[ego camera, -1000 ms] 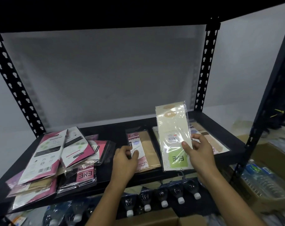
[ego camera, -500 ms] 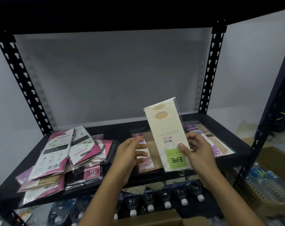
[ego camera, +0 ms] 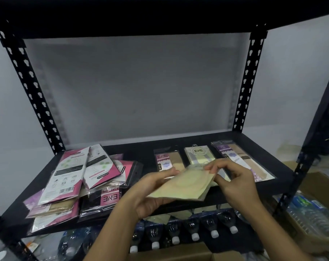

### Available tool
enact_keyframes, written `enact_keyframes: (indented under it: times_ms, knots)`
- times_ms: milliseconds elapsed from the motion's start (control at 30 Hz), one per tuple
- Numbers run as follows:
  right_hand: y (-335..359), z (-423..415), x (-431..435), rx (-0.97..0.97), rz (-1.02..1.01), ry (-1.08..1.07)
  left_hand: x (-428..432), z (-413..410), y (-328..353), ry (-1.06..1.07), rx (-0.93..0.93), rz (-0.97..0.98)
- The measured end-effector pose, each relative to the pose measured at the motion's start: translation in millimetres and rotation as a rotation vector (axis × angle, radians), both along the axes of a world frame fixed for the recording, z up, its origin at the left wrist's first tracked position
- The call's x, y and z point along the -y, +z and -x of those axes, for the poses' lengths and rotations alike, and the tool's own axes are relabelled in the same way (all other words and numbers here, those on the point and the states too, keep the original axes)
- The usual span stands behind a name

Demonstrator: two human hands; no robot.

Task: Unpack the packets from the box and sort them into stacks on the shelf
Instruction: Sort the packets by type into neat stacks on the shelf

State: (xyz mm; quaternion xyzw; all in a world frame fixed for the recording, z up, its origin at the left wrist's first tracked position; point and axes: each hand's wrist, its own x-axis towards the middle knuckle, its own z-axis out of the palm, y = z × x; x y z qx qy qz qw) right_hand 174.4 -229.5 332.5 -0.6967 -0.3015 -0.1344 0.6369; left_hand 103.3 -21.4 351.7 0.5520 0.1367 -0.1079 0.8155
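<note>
A person's two bare hands hold one pale cream packet nearly flat above the front edge of a black metal shelf. The left hand cups the packet from below at its 9 o'clock side, thumb closed over the top edge. The right hand pinches the far corner at 2 o'clock, its fingers curled onto the plastic, so both grips are closed on the same packet.

Behind the hands, three sorted spots run across the shelf. At 11 o'clock from the held packet lies a pink-labelled ENE packet with tan contents. At 12 o'clock lies a cream ENE packet, partly hidden by the fingers. At 2 o'clock lies a purple-labelled packet with tan contents. How many packets lie in each spot cannot be told.

At 9 o'clock, well apart from these, a loose heap of pink, white and black packets overlaps untidily. Two white-and-pink ones lie tilted on top, and a black one marked ENE sits at the heap's near edge. The full count there cannot be told.

Below the shelf, a row of plastic bottles shows six white caps pointing toward the camera. A cardboard box edge sits at 6 o'clock, and more wrapped bottles lie at 4 o'clock.
</note>
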Motion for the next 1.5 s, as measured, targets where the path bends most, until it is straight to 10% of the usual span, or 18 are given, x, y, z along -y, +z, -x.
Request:
enact_keyframes:
  times_ms: [300, 633, 1100, 1500]
  knots:
    - [-8, -2, -6, 0.082, 0.048, -0.077, -1, 8, 0, 0.118, 0.08, -0.019]
    - [15, 20, -19, -0.766, -0.152, 0.127, -3, 13, 3, 0.317, 0.33, -0.044]
    - [-1, 13, -29, -0.608, -0.044, -0.096, 14, -6, -26, 0.474, 0.316, -0.242]
    - [-19, -109, 10, -0.424, 0.302, -0.458, 66, -140, -35, 0.331, 0.198, -0.924]
